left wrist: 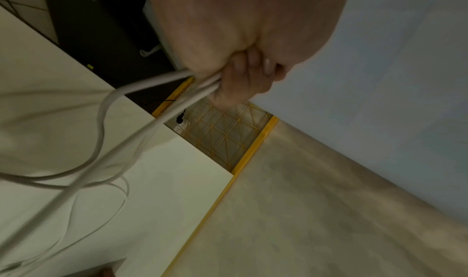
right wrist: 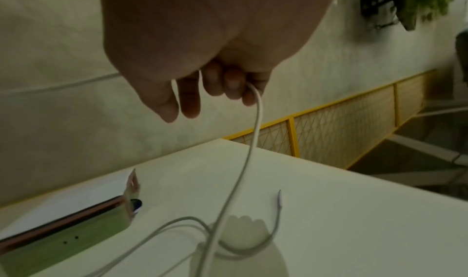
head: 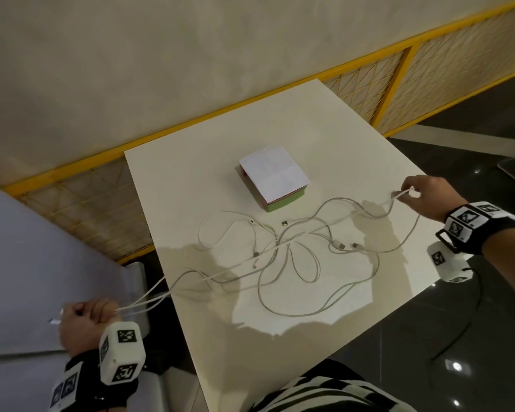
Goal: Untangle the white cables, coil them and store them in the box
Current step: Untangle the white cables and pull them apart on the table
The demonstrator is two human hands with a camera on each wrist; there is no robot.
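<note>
Several white cables (head: 289, 257) sprawl tangled across the white table (head: 191, 188), plugs lying loose among the loops. My left hand (head: 87, 316) is off the table's left edge and grips a bundle of cable strands (left wrist: 157, 113) in its fist. My right hand (head: 422, 191) hovers over the table's right side and pinches one cable (right wrist: 255, 133) that runs down to the tangle. The strands stretch between both hands. A closed box (head: 272, 179) with a white lid and green side (right wrist: 63, 241) sits behind the tangle.
A yellow-framed mesh railing (head: 369, 84) runs along the table's far edge below a beige wall. A grey surface (head: 18, 278) lies at the left beside my left hand. Dark glossy floor (head: 458, 352) surrounds the right and near sides.
</note>
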